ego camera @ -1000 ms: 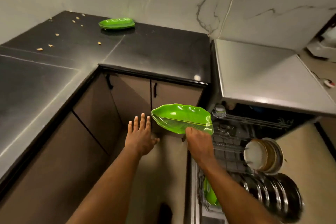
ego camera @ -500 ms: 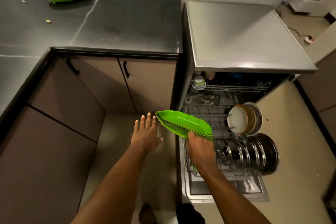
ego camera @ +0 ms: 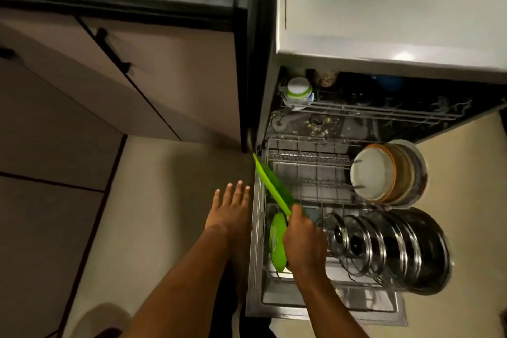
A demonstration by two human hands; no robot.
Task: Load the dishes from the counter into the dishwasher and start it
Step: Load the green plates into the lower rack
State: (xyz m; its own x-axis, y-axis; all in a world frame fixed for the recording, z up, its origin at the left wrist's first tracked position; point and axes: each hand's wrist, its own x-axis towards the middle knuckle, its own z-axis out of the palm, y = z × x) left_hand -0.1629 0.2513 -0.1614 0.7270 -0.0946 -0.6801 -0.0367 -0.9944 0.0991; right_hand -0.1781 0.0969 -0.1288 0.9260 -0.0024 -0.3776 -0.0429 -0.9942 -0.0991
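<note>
My right hand [ego camera: 303, 239] grips one end of a green leaf-shaped plate [ego camera: 270, 185], tilted on edge over the left side of the dishwasher's lower rack [ego camera: 310, 173]. A second green plate [ego camera: 277, 241] stands upright in the rack just below it, partly hidden by my hand. My left hand [ego camera: 231, 207] hovers with straight spread fingers over the floor, left of the rack, holding nothing. The dishwasher [ego camera: 384, 44] stands with its door down and the rack pulled out.
White and brown plates [ego camera: 384, 173] stand at the rack's right. Several steel lids and pans [ego camera: 389, 247] fill its front right. A small container [ego camera: 299, 90] sits on the upper rack. Cabinet doors [ego camera: 153, 71] and the black counter edge [ego camera: 118, 5] lie left.
My view dropped toward the dishwasher. My right hand turned the green plate from flat to on edge and lowered it over the lower rack's left side. My left hand stayed spread beside it.
</note>
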